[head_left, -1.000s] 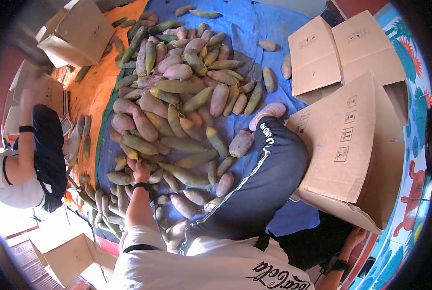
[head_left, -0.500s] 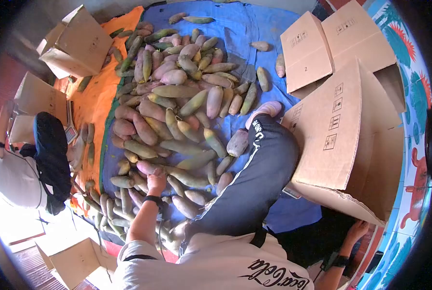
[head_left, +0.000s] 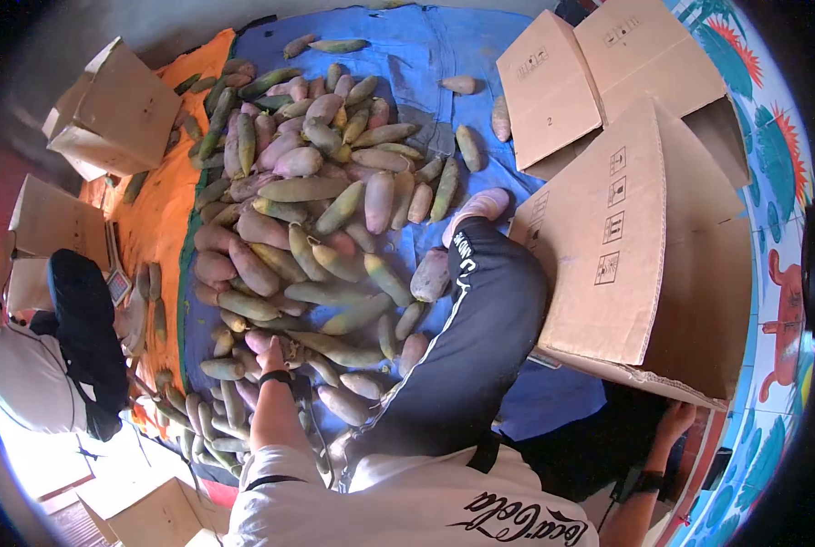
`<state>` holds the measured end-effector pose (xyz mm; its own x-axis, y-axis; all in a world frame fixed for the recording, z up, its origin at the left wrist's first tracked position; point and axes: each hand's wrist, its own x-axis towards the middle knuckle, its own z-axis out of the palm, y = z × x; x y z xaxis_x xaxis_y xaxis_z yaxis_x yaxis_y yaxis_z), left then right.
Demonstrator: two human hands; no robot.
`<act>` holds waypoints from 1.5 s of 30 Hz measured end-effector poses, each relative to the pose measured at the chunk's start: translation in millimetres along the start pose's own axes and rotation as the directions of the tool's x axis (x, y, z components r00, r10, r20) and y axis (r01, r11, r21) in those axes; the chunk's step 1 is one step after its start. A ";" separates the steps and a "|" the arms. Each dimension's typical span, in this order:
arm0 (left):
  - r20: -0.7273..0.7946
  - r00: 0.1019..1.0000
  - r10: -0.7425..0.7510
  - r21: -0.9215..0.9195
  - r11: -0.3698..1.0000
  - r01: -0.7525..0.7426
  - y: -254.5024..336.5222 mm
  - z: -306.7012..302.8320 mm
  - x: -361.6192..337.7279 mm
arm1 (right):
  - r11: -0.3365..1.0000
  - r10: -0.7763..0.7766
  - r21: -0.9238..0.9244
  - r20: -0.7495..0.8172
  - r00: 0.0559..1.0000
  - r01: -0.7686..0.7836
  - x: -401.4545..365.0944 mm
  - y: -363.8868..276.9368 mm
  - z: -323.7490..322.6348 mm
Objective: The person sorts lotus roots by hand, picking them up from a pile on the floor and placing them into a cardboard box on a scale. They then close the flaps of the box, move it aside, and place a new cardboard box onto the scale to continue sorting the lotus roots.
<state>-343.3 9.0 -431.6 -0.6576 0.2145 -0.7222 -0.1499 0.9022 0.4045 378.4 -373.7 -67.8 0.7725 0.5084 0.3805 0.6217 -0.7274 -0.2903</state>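
Observation:
My left hand [head_left: 272, 356] reaches into the lower left of the pile, its fingers closed round the end of a pinkish radish [head_left: 258, 341]. Around it lie many long green, purple and yellowish radishes [head_left: 307, 189], heaped on a blue cloth. At the lower right, my right hand [head_left: 675, 422] grips the near bottom edge of a large open cardboard box [head_left: 599, 273]; some of its fingers are hidden by the box. Between the pile and that box stretches my leg in dark trousers [head_left: 467, 351], the foot beside a thick purple radish [head_left: 430, 275].
More cardboard boxes stand at the top right [head_left: 550, 100] and on the left [head_left: 120, 114]. Another person [head_left: 33, 356] crouches at the left edge, by an orange cloth [head_left: 166, 191] and a scale [head_left: 118, 283]. A patterned tile wall [head_left: 777, 273] bounds the right.
My view has shifted a little, so the pile appears lower and further left. My left hand stays at the same pinkish radish, and my right hand remains at the box edge.

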 end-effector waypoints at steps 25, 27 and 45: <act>0.839 0.179 0.514 -0.485 0.855 -0.184 120.3 5.9 -356.9 | 0.991 0.012 0.130 -0.107 0.994 0.002 -3.8 -81.0 7.8; 0.814 0.023 0.580 -0.570 0.807 -0.151 137.8 -0.8 -402.7 | 0.997 -0.042 0.053 -0.127 0.991 0.049 -5.0 -92.7 3.3; 0.375 -0.779 0.502 -0.772 -0.295 -0.563 125.8 -20.1 -642.1 | 0.989 -0.070 0.116 -0.164 0.984 0.089 -8.2 -100.9 5.1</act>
<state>45.2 -22.8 94.4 0.7141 0.4266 0.5550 -0.1559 -0.6760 0.7202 310.0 -302.2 -46.1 0.6957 0.4751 0.5387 0.6989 -0.6210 -0.3548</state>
